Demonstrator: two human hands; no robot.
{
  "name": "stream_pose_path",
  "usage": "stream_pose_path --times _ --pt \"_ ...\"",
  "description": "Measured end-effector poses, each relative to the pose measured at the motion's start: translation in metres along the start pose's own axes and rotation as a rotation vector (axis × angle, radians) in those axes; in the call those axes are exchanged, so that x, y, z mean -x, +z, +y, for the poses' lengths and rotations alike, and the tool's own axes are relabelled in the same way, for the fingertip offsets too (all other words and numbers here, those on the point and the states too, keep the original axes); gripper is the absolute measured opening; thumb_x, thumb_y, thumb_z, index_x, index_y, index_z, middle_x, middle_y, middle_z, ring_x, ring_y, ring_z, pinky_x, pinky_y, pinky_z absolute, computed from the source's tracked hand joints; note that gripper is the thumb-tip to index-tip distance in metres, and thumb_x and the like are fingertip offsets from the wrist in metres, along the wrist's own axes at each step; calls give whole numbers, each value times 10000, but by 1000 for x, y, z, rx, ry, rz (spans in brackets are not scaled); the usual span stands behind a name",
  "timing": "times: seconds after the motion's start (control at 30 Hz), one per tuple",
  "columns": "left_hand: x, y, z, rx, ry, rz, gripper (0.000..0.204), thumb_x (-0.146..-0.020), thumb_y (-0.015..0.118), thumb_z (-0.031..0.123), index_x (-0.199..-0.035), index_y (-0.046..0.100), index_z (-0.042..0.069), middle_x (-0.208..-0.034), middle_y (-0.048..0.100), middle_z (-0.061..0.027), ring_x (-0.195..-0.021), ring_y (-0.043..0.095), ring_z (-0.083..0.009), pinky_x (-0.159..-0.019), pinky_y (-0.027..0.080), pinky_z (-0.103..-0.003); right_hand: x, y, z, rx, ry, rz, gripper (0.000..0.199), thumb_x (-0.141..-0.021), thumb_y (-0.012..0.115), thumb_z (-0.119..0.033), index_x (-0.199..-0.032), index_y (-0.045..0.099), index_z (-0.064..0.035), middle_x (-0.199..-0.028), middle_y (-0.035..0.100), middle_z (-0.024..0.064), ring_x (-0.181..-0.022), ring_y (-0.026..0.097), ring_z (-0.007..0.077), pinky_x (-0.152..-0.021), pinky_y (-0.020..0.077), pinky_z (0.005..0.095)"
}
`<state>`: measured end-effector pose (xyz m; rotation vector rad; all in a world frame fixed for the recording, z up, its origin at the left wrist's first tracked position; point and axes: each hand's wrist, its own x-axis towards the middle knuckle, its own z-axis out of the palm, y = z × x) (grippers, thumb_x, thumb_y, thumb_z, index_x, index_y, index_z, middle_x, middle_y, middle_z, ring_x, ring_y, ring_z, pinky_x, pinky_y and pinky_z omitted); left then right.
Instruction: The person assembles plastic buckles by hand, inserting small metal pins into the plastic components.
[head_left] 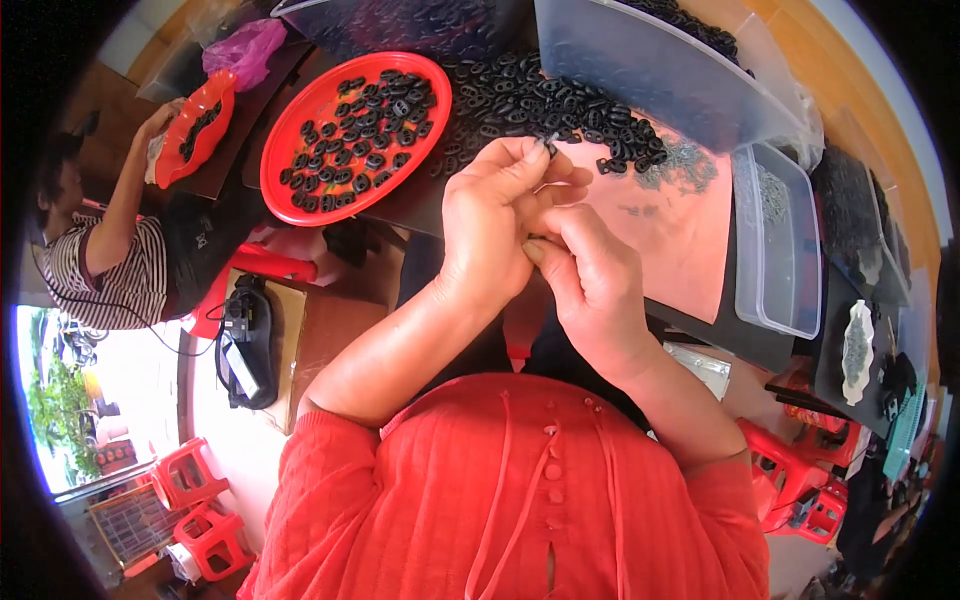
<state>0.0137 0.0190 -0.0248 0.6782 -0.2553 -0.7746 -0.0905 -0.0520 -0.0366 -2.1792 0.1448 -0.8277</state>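
Observation:
My left hand (485, 215) is raised over the table's near edge. Its thumb and forefinger pinch a small black plastic piece (551, 148), with a thin metallic tip showing beside it; most of the piece is hidden by the fingers. Close against it is my right hand (592, 268), thumb and forefinger pressed together; whatever lies between them is hidden. Just beyond both hands spreads a heap of black two-holed plastic pieces (510, 100). Small grey metal pins (685, 165) lie scattered on an orange-pink sheet (690, 260) to the right.
A round red tray (272, 160) of black pieces stands at left. Large clear bins (650, 75) line the back, and a clear plastic box (780, 290) sits at right. Farther left, a person in a striped top (130, 265) holds a red dish (205, 105). Red stools (190, 475) stand on the floor.

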Motion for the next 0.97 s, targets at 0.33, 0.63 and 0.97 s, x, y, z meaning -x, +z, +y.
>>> stream_pose_path --times 0.33,0.63,0.97 --pt "9 -5 -11 -471 124 105 113 -915 586 72 -895 596 -39 -763 637 -88 -624 587 -127 -602 486 -249 -38 -43 22 -622 397 56 103 -890 630 -64 -978 660 -20 -801 633 -5 -678 543 38 -583 436 193" --pt "11 -4 -11 -534 55 98 136 -909 604 93 -898 603 -42 -710 628 -91 -543 569 -118 -517 463 -227 -38 -40 32 -701 422 16 109 -875 651 -61 -979 675 -40 -798 634 -17 -659 526 29 -579 418 184" --pt "9 -4 -12 -532 28 132 146 -907 607 102 -896 603 -43 -702 626 -95 -529 568 -121 -505 462 -229 -38 -37 36 -667 383 25 112 -873 656 -60 -980 680 -42 -784 639 -21 -639 526 24 -558 419 176"
